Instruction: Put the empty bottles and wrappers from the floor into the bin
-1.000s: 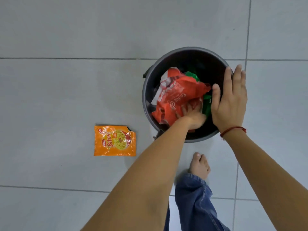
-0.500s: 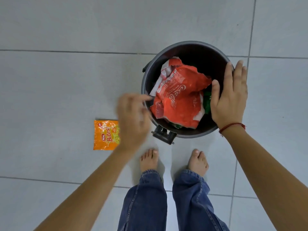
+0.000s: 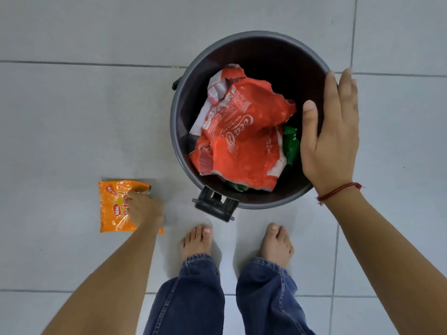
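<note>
A round dark bin [image 3: 180,97] stands on the tiled floor ahead of me. Inside it lies a crumpled red wrapper [image 3: 242,134] over a green wrapper [image 3: 291,143]. My right hand [image 3: 331,134] rests flat on the bin's right rim, thumb inside and fingers spread along the edge. An orange snack wrapper [image 3: 112,209] lies on the floor left of the bin. My left hand [image 3: 144,209] is down on that orange wrapper, fingers curled onto its right half and covering part of the print.
My two bare feet [image 3: 237,240] and blue jeans stand just in front of the bin. The bin's black pedal hinge [image 3: 214,206] sticks out toward my feet. Grey floor tiles [image 3: 72,112] surround everything.
My left hand left the red wrapper in the bin, swung left and dropped down onto the orange wrapper. My right hand stayed on the bin's rim.
</note>
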The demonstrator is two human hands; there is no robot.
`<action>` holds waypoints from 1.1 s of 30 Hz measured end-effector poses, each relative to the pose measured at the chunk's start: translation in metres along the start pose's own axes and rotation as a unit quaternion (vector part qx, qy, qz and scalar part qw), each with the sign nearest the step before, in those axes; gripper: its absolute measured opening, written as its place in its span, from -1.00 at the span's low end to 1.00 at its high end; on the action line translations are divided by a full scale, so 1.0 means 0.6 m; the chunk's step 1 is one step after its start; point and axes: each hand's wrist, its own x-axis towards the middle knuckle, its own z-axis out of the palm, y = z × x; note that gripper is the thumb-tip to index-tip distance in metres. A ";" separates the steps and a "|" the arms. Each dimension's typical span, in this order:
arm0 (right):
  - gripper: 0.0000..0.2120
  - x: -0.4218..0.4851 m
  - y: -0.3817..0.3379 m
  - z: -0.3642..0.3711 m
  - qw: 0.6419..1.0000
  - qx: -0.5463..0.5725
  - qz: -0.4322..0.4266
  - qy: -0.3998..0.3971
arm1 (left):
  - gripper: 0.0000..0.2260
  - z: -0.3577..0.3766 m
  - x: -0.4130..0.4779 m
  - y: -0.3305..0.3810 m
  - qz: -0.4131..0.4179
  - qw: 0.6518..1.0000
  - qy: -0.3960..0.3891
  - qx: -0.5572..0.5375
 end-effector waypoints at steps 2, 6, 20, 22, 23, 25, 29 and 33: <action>-0.51 0.000 -0.005 -0.003 1.000 -0.002 0.001 -0.003 | -0.80 -0.006 -0.009 0.019 -0.011 1.000 -0.010 -0.023; -0.52 0.003 -0.015 -0.013 1.000 0.010 0.018 -0.019 | -0.83 -0.035 -0.045 0.077 0.014 0.996 -0.069 0.047; -0.51 0.001 -0.014 -0.009 0.999 0.006 0.036 -0.037 | -0.45 -0.212 -0.036 0.412 0.224 0.946 0.082 0.219; -0.51 -0.001 -0.009 -0.006 0.999 0.000 0.034 -0.035 | -0.42 -0.204 -0.002 0.454 0.153 0.963 0.003 0.221; -0.51 -0.002 -0.008 -0.006 0.999 -0.004 0.036 -0.033 | -0.38 -0.196 0.009 0.462 0.120 0.964 -0.038 0.233; -0.51 0.000 -0.008 -0.005 0.999 -0.007 0.035 -0.034 | -0.26 -0.174 0.007 0.441 0.099 0.960 -0.081 0.250; -0.50 0.000 -0.017 -0.010 0.996 -0.045 0.036 -0.068 | -0.20 -0.192 0.015 0.443 0.100 0.950 -0.096 0.281; -0.48 0.002 -0.040 -0.046 0.985 -0.076 0.047 -0.147 | -0.36 -0.245 -0.048 0.456 0.186 0.926 -0.031 0.326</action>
